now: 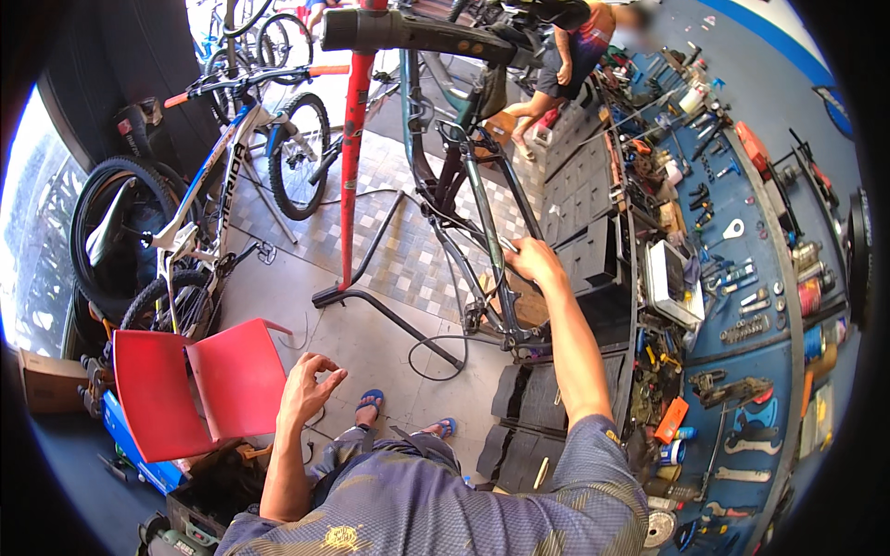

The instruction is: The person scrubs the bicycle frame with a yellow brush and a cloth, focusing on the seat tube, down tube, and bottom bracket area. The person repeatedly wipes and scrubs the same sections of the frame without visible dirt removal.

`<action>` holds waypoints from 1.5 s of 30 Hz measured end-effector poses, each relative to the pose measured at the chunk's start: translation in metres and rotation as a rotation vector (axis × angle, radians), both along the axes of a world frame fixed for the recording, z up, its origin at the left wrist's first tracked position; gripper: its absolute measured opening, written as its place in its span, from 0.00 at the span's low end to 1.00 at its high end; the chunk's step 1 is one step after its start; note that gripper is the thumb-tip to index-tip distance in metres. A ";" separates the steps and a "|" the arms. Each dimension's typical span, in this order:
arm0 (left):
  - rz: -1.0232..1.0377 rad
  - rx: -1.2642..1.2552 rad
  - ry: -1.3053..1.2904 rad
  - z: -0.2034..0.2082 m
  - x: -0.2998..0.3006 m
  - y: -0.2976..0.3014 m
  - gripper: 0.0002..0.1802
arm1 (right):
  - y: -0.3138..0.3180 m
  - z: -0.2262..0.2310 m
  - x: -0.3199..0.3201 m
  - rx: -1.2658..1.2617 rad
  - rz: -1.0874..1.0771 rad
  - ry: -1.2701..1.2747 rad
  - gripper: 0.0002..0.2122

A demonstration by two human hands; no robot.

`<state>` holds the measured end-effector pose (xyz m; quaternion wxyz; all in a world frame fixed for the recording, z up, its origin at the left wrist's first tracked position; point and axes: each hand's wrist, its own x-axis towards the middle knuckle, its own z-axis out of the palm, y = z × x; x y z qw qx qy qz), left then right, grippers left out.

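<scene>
A dark bicycle frame [482,195] without wheels hangs on a red repair stand [352,157] in front of me. My right hand [536,261] reaches forward and is closed around one of its slim rear tubes. Its fingertips are partly hidden behind the tube and the hand itself. A cable loop [417,369] dangles from the lower end of the frame. My left hand [311,385] is raised in mid-air beside the red chair [236,380]. Its fingers are loosely bent and apart, with nothing visible in them.
At left stands a white and blue bicycle [209,190]. The stand's black leg [399,324] crosses the floor ahead. Along the right runs a workbench with drawers [579,199], a metal box [672,283] and wrenches [751,445]. Another person [570,56] stands at the far end.
</scene>
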<state>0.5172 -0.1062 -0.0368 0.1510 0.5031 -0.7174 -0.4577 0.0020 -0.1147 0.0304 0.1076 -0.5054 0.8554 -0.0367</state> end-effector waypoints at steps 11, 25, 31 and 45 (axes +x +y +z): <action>-0.365 -0.119 -0.033 -0.006 -0.044 -0.034 0.22 | 0.219 0.161 0.143 -0.013 -0.137 -0.032 0.24; -0.447 -0.303 0.362 -0.043 -0.241 0.008 0.64 | 0.191 0.089 0.191 0.140 0.092 0.180 0.18; -0.386 -0.267 0.385 -0.055 -0.265 0.000 0.51 | 0.171 0.075 0.185 -0.039 0.112 0.363 0.12; -0.339 -0.227 0.335 -0.036 -0.257 0.009 0.53 | 0.173 0.082 0.171 0.064 0.210 0.237 0.09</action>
